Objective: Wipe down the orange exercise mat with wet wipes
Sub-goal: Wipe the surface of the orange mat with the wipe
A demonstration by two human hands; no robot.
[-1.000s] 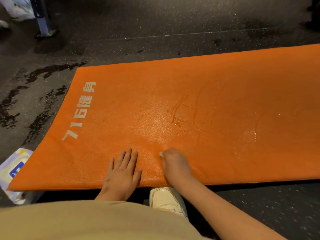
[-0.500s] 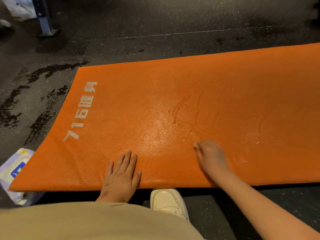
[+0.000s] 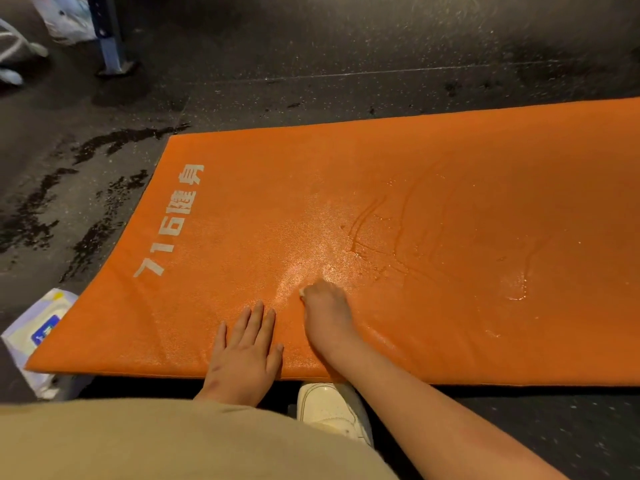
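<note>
Orange exercise mat (image 3: 450,168): lies flat on the dark speckled floor (image 3: 311,46) and runs out of my view to the right; white "716" lettering (image 3: 166,233) sits along its left end.
Step in hand: wiping, as I read it, with the pass working the strip along the mat's near edge. The mat's middle glistens, while its left end looks matte and dry.
Next move: I'd judge the wipe has to travel toward the mat's lettered end under flat, even pressure. The bracing hand sits right in that path and would need to shift first.
Wet-wipe pack (image 3: 38,336): on the floor at the mat's near-left corner, partly tucked under it.
Left hand (image 3: 247,351): palm down on the mat's near edge, fingers straight and close together, holding nothing.
Right hand (image 3: 325,310): just beside the left, slightly farther onto the mat, knuckles up. Its fingers are curled over the wet wipe (image 3: 302,291), pressing it down; only a white scrap shows.
White shoe (image 3: 329,407): on the floor just off the mat's near edge.
Wet streaks (image 3: 381,237): curved lines and beads across the mat's middle.
</note>
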